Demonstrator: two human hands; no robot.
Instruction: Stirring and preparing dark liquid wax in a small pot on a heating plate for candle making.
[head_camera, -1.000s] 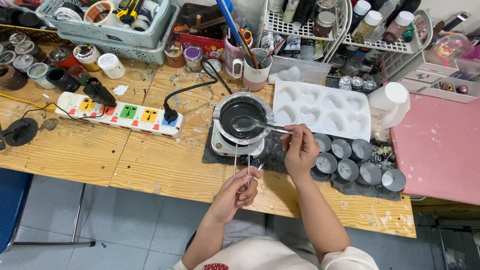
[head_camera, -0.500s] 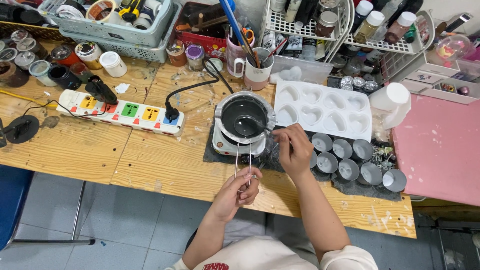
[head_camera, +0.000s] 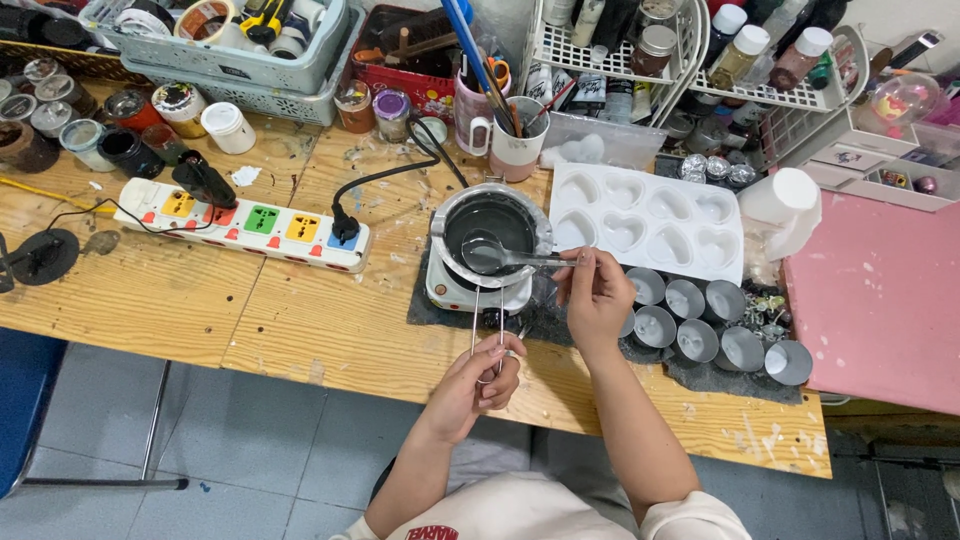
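Observation:
A metal melting pot with dark liquid sits on a small white electric hotplate. My right hand grips a metal spoon by the handle, its bowl over the liquid in the pot. My left hand pinches the end of the pot's long wire handle near the table's front edge. To the right of the pot lies a white mould with heart-shaped cavities.
Several small metal cups stand on a dark mat right of my right hand. A white power strip lies at left, with a black cord to the hotplate. Jars, mugs with brushes, baskets and racks crowd the back. A pink board lies at right.
The spoon's bowl dipped deeper into the pot half a second ago and has now come back up and level. My left hand has stayed on the wire handle.

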